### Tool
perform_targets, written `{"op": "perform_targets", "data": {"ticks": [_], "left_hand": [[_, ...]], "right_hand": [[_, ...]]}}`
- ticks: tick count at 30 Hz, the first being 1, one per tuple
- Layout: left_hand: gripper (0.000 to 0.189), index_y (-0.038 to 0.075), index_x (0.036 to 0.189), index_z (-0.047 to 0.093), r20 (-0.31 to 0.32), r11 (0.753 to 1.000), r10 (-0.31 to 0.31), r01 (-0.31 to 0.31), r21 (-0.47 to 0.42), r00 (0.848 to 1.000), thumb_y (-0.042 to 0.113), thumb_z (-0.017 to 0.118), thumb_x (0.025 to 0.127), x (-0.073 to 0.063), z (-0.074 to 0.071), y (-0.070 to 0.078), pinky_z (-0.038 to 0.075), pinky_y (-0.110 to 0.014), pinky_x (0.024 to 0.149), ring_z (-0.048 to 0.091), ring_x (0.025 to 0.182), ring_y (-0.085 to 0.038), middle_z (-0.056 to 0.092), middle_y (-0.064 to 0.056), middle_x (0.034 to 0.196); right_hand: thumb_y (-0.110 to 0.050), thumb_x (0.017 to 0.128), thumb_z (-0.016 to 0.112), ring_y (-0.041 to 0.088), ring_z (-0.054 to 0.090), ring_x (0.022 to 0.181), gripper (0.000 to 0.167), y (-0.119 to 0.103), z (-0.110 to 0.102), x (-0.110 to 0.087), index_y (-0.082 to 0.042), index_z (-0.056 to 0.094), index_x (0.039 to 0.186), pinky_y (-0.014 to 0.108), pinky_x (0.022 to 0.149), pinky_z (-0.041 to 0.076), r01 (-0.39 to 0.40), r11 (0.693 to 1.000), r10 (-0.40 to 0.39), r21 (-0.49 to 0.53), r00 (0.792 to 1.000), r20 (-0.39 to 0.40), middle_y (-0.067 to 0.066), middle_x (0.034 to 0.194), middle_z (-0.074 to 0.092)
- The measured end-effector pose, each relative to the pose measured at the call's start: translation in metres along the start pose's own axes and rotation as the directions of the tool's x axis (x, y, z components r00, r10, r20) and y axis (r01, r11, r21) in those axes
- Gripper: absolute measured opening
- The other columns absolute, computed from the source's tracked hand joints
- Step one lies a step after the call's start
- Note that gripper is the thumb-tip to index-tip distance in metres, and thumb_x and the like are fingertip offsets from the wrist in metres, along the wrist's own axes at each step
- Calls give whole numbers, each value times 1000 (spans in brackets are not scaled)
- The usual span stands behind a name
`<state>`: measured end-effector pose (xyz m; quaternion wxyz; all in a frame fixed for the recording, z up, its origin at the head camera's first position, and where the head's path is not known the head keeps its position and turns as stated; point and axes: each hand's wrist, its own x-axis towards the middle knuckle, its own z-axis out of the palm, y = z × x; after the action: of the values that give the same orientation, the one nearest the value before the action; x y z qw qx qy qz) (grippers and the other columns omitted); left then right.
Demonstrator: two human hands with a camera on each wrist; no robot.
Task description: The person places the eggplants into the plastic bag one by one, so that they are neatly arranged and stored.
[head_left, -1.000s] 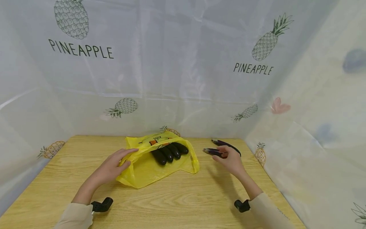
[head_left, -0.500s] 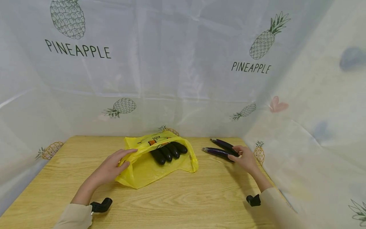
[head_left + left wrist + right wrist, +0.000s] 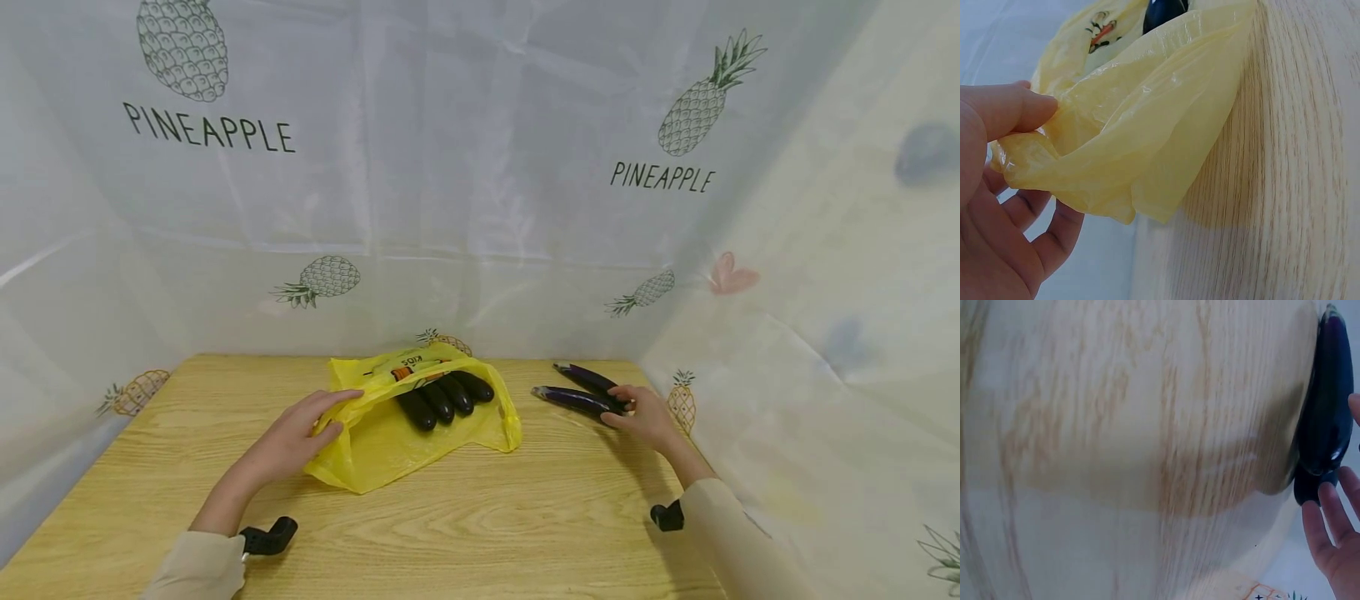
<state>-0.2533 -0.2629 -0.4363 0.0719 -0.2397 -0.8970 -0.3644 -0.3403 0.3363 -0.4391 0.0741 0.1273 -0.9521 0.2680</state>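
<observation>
Two eggplants (image 3: 572, 401) are lying on the table (image 3: 465, 533), right of the bag (image 3: 386, 458). The right hand (image 3: 647, 414) is meeting their blunt ends; whether it is gripping, I cannot tell. The left hand (image 3: 300, 433) is pinching the bag's edge; four more eggplants (image 3: 415, 410) are lying inside.

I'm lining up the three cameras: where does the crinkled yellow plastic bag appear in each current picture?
Head: below centre and slightly left, the crinkled yellow plastic bag, its left edge held by the person's bare left hand.
Left wrist: across the upper left and middle, its edge pinched at the left.
Right wrist: not in it.
Shared landmark: the light wood-grain tabletop, visible in all three.
</observation>
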Motion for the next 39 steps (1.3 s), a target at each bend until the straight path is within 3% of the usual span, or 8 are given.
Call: {"op": "perform_targets", "data": {"ticks": [13,20,39], "left_hand": [[55,20,159,51,-2,1000,5,-5,4,1000,6,63,107,1,3,-1,50,-55,96,58,130,-36,56,-14,152],[55,19,159,51,-7,1000,10,-10,3,1000,6,63,107,1,4,-1,49,-60,101,54,138,-42,55,-15,154],[55,22,159,51,-8,1000,-4,4,5,1000,7,63,107,-1,3,-2,47,-64,105,52,140,-42,55,-13,154]], "right_hand": [[-21,98,79,39,63,108,47,8,9,7,0,66,138,58,90,55,4,1000,-3,-27,998,57,26,132,61],[-16,98,78,38,67,105,43,6,10,8,1,67,136,56,88,57,21,999,-17,-49,997,70,24,125,67],[-17,99,77,40,69,108,43,-2,6,1,1,67,136,55,89,59,33,999,-30,-18,989,146,25,127,69]]}}
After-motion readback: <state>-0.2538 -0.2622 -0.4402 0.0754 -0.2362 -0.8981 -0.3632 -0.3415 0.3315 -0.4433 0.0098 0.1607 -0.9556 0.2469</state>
